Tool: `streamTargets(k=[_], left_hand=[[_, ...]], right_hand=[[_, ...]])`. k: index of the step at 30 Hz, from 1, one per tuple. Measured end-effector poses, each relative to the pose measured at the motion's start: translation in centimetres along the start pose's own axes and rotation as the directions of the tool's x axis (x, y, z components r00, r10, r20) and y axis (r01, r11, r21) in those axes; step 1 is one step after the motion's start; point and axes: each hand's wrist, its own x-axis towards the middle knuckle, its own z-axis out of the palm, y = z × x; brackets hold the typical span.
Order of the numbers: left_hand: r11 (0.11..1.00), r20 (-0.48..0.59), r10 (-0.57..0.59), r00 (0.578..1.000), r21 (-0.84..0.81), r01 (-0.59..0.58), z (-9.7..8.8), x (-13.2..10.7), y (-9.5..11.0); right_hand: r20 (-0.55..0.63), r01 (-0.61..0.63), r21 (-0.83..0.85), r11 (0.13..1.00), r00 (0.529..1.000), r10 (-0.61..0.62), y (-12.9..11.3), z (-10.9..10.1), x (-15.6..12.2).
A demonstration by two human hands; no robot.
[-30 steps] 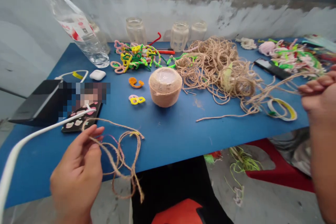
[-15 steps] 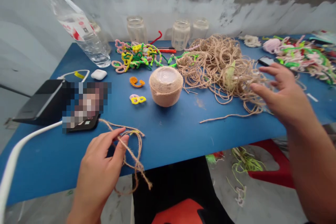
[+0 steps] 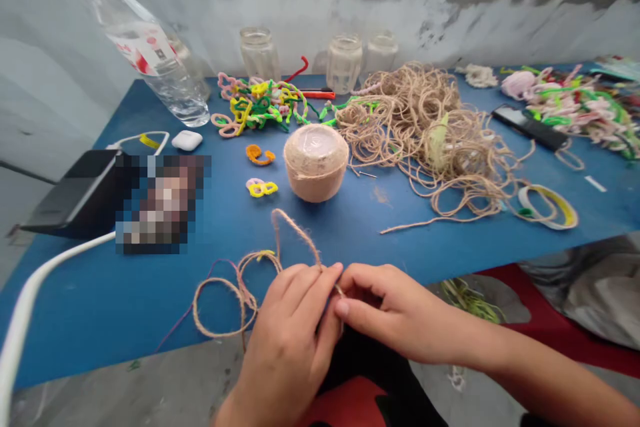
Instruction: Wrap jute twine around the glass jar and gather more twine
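The left hand and right hand pinch a jute twine loop together at the blue surface's front edge — apparently a knotting step, calling for a tighter, steadier pinch.

A patchy, peeling whitewashed wall runs behind the blue table, with a grey concrete floor below it and a red stool under its right side.
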Motion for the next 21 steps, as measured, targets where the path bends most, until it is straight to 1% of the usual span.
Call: streamTargets(k=[3, 5, 7, 9, 10, 11, 13, 15, 16, 17, 18, 19, 20, 21], left_hand=[[0.998, 0.044, 0.009, 0.999, -0.056, -0.006, 0.5, 0.0, 0.2], [0.994, 0.082, -0.008, 0.997, -0.11, 0.017, 0.7, -0.1, 0.1], [0.979, 0.149, -0.042, 0.988, -0.193, 0.071, 0.9, -0.4, 0.0], [0.949, 0.223, -0.088, 0.971, -0.277, 0.15, 0.8, -0.6, -0.3], [0.936, 0.253, -0.11, 0.961, -0.3, 0.186, 0.6, -0.7, -0.4], [0.929, 0.272, -0.124, 0.954, -0.305, 0.208, 0.4, -0.8, -0.6], [0.937, 0.283, -0.14, 0.949, -0.273, 0.22, -0.2, -0.8, -1.2], [0.95, 0.266, -0.153, 0.952, -0.225, 0.216, -1.0, -0.8, -1.8], [0.953, 0.252, -0.172, 0.952, -0.203, 0.225, -1.4, -0.8, -2.1], [0.952, 0.235, -0.197, 0.952, -0.185, 0.243, -1.8, -0.9, -2.5], [0.949, 0.218, -0.228, 0.949, -0.168, 0.266, -2.2, -1.0, -2.8], [0.945, 0.203, -0.256, 0.945, -0.155, 0.289, -2.6, -1.2, -3.1], [0.939, 0.194, -0.282, 0.94, -0.146, 0.312, -3.1, -1.4, -3.5], [0.933, 0.188, -0.305, 0.934, -0.138, 0.332, -3.5, -1.8, -3.9]], right_hand=[[-0.036, 0.015, 0.051, 0.999, 0.999, -0.014, 0.5, 0.0, 0.1], [-0.056, 0.005, 0.157, 0.988, 0.998, 0.004, 0.8, -0.3, 0.0], [-0.096, -0.009, 0.302, 0.953, 0.995, 0.04, 0.9, -0.8, -0.1], [-0.195, 0.022, 0.429, 0.903, 0.978, 0.069, 1.0, -1.8, -0.3], [-0.269, 0.061, 0.471, 0.88, 0.96, 0.078, 1.0, -2.4, -0.5], [-0.359, 0.119, 0.499, 0.858, 0.93, 0.08, 1.0, -3.1, -0.6], [-0.526, 0.238, 0.522, 0.819, 0.846, 0.089, 0.8, -4.7, -1.0], [-0.675, 0.361, 0.514, 0.778, 0.73, 0.108, 0.5, -6.6, -1.5], [-0.745, 0.421, 0.5, 0.757, 0.655, 0.128, 0.3, -7.5, -1.8], [-0.811, 0.488, 0.476, 0.732, 0.565, 0.151, 0.2, -8.5, -2.2], [-0.86, 0.549, 0.44, 0.71, 0.486, 0.158, 0.1, -9.6, -2.6], [-0.893, 0.584, 0.402, 0.705, 0.421, 0.16, 0.2, -10.7, -3.1], [-0.925, 0.606, 0.345, 0.717, 0.349, 0.151, 0.6, -11.8, -3.7], [-0.956, 0.597, 0.267, 0.756, 0.262, 0.131, 1.1, -13.0, -4.5]])
